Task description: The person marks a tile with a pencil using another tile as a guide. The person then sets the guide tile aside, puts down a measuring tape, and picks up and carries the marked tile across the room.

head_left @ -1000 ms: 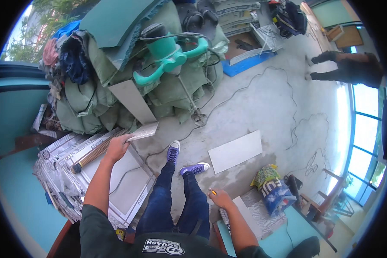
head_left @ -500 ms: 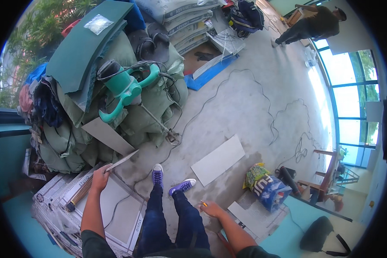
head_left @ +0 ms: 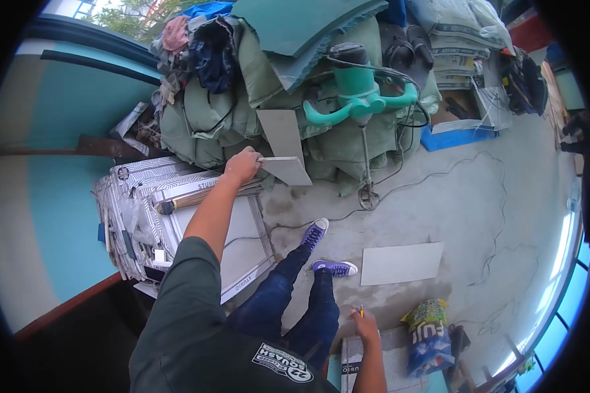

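My left hand [head_left: 243, 166] reaches forward, its fingers closed on one end of a cut piece of light grey tile [head_left: 287, 169]. That piece overlaps in view another strip of tile [head_left: 278, 128] leaning against the green sacks; whether the two touch I cannot tell. Low at the right, my right hand [head_left: 368, 325] is closed around a short orange pencil [head_left: 362, 313]. A rectangular grey tile [head_left: 402, 263] lies flat on the floor, just right of my purple shoes.
Stacked sacks [head_left: 206, 121] bear a green mixer [head_left: 357, 98], its paddle reaching the floor. Boxed tiles [head_left: 242, 219] with a broom [head_left: 183, 196] lie at the left. A cable [head_left: 426, 175] crosses the concrete. A blue-and-green bag [head_left: 429, 340] stands lower right.
The view has swung left, so the sacks and mixer appear farther right. My left hand has moved with its tile piece toward the leaning strip. My right hand still holds the pencil.
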`<action>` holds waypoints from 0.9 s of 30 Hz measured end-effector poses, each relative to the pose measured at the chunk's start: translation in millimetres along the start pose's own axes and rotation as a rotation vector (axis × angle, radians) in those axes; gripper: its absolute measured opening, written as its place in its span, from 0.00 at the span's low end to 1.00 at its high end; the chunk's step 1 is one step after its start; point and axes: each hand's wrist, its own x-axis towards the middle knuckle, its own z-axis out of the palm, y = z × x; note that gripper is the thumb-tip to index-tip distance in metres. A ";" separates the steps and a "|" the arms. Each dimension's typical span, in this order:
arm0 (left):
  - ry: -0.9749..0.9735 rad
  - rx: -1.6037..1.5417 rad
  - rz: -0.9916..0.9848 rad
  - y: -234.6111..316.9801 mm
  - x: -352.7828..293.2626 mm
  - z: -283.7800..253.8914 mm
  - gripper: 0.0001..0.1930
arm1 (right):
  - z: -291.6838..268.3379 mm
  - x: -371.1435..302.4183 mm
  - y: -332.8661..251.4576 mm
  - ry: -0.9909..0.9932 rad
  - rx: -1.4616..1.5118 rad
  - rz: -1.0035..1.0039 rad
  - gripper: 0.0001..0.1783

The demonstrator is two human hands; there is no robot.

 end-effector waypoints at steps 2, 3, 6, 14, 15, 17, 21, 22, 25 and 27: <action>0.054 0.024 -0.039 -17.2 5.8 2.6 0.12 | 5.1 -0.5 -5.6 -0.009 -0.020 0.096 0.21; 0.098 0.037 -0.037 -17.8 10.0 3.4 0.11 | 5.8 -1.8 -5.1 -0.016 -0.031 0.093 0.21; 0.197 -0.001 -0.039 -18.7 19.6 2.7 0.13 | 8.4 -4.5 -7.2 -0.017 0.007 0.092 0.22; 0.256 0.077 -0.095 -6.6 49.8 3.2 0.30 | 10.5 18.3 15.7 -0.047 -0.022 0.059 0.22; 0.241 0.095 -0.119 -8.7 53.9 3.6 0.32 | 12.1 20.8 14.5 -0.048 -0.024 0.059 0.22; 0.223 0.123 -0.124 -13.0 61.8 4.7 0.34 | 14.5 25.5 12.3 -0.065 -0.071 0.045 0.22; 0.129 0.147 -0.180 -5.7 72.0 3.7 0.38 | 18.8 25.3 4.6 -0.062 -0.083 0.054 0.23; 0.128 0.144 -0.183 -4.7 75.1 4.0 0.38 | 19.5 24.3 3.0 -0.058 -0.048 0.043 0.23; 0.107 0.126 -0.250 -3.1 80.9 7.0 0.40 | 22.5 9.1 -22.7 -0.051 -0.004 0.089 0.22; 0.093 0.142 -0.290 5.0 87.5 7.3 0.42 | 18.2 4.7 -27.5 -0.031 0.008 0.139 0.22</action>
